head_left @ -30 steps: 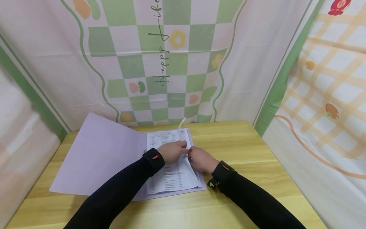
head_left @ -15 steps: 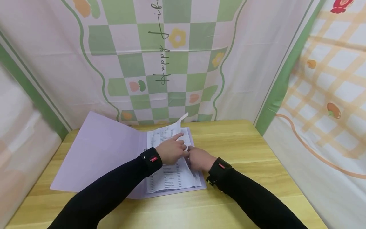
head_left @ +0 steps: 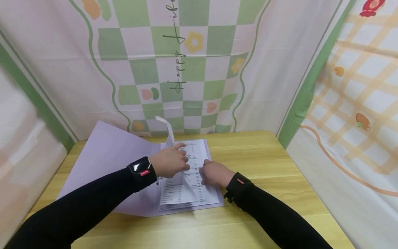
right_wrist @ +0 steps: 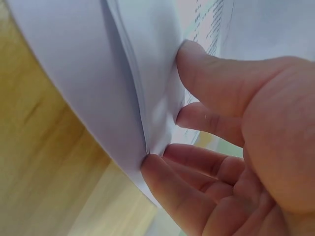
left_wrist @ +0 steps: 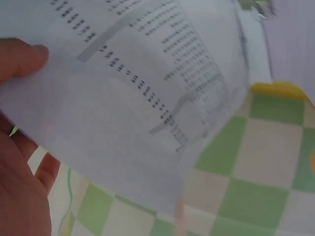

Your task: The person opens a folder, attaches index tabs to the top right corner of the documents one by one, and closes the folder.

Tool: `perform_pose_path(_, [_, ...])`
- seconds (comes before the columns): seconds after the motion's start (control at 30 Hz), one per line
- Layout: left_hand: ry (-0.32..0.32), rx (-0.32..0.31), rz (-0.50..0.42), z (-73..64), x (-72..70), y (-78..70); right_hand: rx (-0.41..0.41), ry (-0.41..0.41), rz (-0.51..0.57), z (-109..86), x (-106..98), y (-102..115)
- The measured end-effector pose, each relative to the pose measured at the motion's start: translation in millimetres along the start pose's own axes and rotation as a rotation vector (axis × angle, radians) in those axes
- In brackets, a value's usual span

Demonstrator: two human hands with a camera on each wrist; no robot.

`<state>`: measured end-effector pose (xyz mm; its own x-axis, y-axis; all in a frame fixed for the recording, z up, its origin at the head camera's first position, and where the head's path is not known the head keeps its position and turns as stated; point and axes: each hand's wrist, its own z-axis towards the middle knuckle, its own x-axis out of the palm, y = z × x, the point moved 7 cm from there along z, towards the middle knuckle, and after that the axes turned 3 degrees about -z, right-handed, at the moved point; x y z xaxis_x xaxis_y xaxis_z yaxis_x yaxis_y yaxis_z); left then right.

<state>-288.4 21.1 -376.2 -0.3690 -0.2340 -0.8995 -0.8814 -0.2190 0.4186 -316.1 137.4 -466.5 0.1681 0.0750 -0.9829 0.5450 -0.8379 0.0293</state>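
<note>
A lilac folder [head_left: 214,203] lies opened out on the wooden table, its cover [head_left: 102,155] spread to the left. Printed sheets [head_left: 206,197] are fastened in it near the spine. My left hand [head_left: 169,160] pinches one sheet [left_wrist: 123,93], thumb on the printed face and other fingers behind. That sheet [head_left: 170,133] stands up and curls leftward at its far end. At the right edge of the stack, my right hand [head_left: 216,173] has thumb and curled fingers on the margin of the sheets [right_wrist: 152,73], with one fingertip right at their edge.
The wooden table [head_left: 255,155] reaches out around the folder. A curtain with green and white checks [head_left: 192,69] hangs behind it, and an orange-checked cloth [head_left: 357,114] hangs at the right. A metal clip [left_wrist: 256,7] sits by the folder's spine.
My left hand has moved left, carrying the sheet up and over toward the spine, so the printed page beneath shows. My right hand stays at the stack's right edge.
</note>
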Motion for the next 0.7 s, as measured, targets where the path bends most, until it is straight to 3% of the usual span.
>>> perform_pose_path(0.2, [0.029,-0.011,-0.010,-25.6,-1.0,9.9,0.016,0.013,0.018,1.5,4,-1])
perform_pose_path(0.47, [-0.007,-0.040,-0.056,-59.4,-1.7,14.2,0.026,0.012,0.003,1.0,8,-6])
perform_pose_path(0.7, [0.039,-0.119,-0.044,-97.6,5.7,21.7,0.034,0.006,0.028,1.6,7,-4])
